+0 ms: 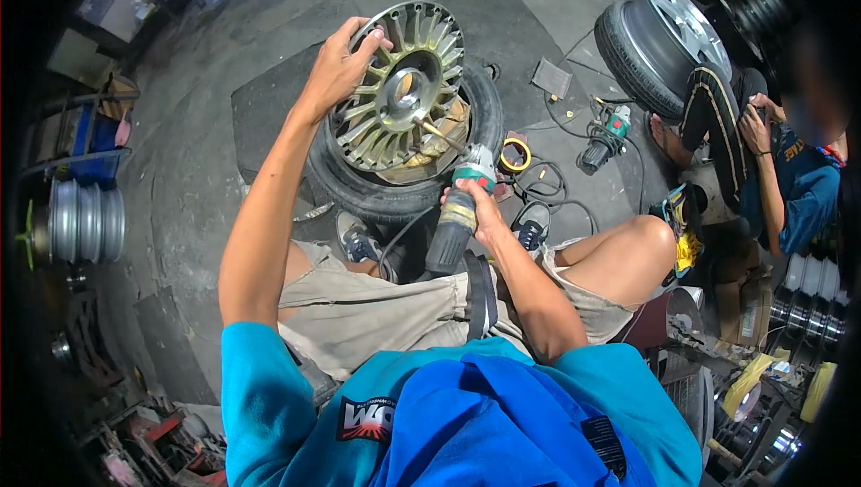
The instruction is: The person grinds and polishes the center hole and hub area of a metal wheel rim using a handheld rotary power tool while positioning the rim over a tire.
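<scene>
My left hand (348, 61) grips the upper left rim of a multi-spoke wheel face (381, 151), which is propped up at a tilt over a tire (359, 200) lying flat on the floor. In my right hand (478, 204) is a green and grey power grinder (450, 231) with a long thin shaft. The tip of that shaft reaches the spokes at the wheel's lower right, beside the hub. Whether the tip touches metal I cannot tell. Brown padding (439, 151) shows between wheel and tire.
To the right lie a yellow tape roll (515, 155), loose cables and a second green power tool (607, 139). Another person (762, 164) sits at the far right near a wheel with a tire (659, 47). Silver rims (85, 221) stand at the left.
</scene>
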A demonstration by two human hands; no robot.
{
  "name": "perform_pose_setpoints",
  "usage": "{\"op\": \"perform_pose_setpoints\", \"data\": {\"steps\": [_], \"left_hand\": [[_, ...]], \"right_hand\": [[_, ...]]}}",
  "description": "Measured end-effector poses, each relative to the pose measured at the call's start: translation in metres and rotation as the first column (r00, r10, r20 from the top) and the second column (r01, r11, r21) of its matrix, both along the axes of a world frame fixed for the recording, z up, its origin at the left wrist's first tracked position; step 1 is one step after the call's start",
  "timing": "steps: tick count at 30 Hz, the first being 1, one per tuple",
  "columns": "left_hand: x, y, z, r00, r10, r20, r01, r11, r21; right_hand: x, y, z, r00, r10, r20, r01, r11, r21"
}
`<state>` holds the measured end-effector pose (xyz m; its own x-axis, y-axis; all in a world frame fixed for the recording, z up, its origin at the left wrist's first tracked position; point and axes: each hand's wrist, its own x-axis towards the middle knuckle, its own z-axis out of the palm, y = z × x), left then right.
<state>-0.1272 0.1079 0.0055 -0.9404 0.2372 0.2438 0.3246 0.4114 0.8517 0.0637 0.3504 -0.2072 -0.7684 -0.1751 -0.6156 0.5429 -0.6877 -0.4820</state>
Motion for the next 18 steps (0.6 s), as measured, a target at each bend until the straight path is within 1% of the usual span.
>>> {"op": "perform_pose_setpoints", "data": {"steps": [1, 3, 5, 7, 9, 10, 11, 13, 16, 17, 18], "left_hand": [[-0.001, 0.0, 0.001, 1.0, 0.003, 0.001, -0.003, 1.0, 0.001], [0.0, 0.0, 0.001, 1.0, 0.016, 0.001, -0.016, 1.0, -0.013], [0.002, 0.002, 0.002, 1.0, 0.014, -0.009, -0.014, 1.0, -0.02], [0.007, 0.006, 0.004, 1.0, -0.004, -0.004, 0.004, 1.0, -0.023], [0.014, 0.012, 0.009, 1.0, -0.009, -0.005, 0.009, 0.999, -0.041], [0.015, 0.016, 0.01, 1.0, -0.01, -0.007, 0.01, 0.999, -0.04], [0.017, 0.018, 0.011, 1.0, -0.016, -0.027, 0.015, 0.999, -0.046], [0.02, 0.022, 0.016, 0.998, -0.025, -0.049, 0.022, 0.998, -0.053], [0.02, 0.027, 0.018, 1.0, -0.025, -0.01, 0.024, 0.997, -0.069], [0.018, 0.027, 0.016, 0.999, -0.014, -0.048, 0.01, 0.997, -0.077], [0.017, 0.026, 0.014, 0.996, -0.005, -0.086, -0.002, 0.996, -0.085]], "right_hand": [[0.003, -0.002, 0.005, 0.999, 0.029, 0.023, -0.03, 0.998, 0.05], [0.006, -0.004, 0.014, 0.999, 0.044, 0.021, -0.045, 0.997, 0.064], [0.004, -0.004, 0.029, 0.998, 0.055, -0.014, -0.051, 0.984, 0.169], [-0.004, 0.001, 0.037, 0.998, 0.03, -0.054, -0.013, 0.956, 0.292], [-0.013, 0.005, 0.037, 0.989, -0.03, -0.143, 0.095, 0.876, 0.473], [-0.016, 0.008, 0.038, 0.978, -0.065, -0.2, 0.156, 0.864, 0.48], [-0.016, 0.007, 0.037, 0.978, -0.066, -0.2, 0.156, 0.864, 0.479], [-0.014, 0.007, 0.028, 0.965, -0.053, -0.257, 0.198, 0.791, 0.579], [-0.009, 0.004, 0.016, 0.942, -0.03, -0.333, 0.27, 0.655, 0.706], [-0.006, 0.003, 0.015, 0.935, -0.018, -0.355, 0.293, 0.604, 0.741], [-0.002, 0.002, 0.013, 0.964, -0.019, -0.265, 0.2, 0.707, 0.678]]}}
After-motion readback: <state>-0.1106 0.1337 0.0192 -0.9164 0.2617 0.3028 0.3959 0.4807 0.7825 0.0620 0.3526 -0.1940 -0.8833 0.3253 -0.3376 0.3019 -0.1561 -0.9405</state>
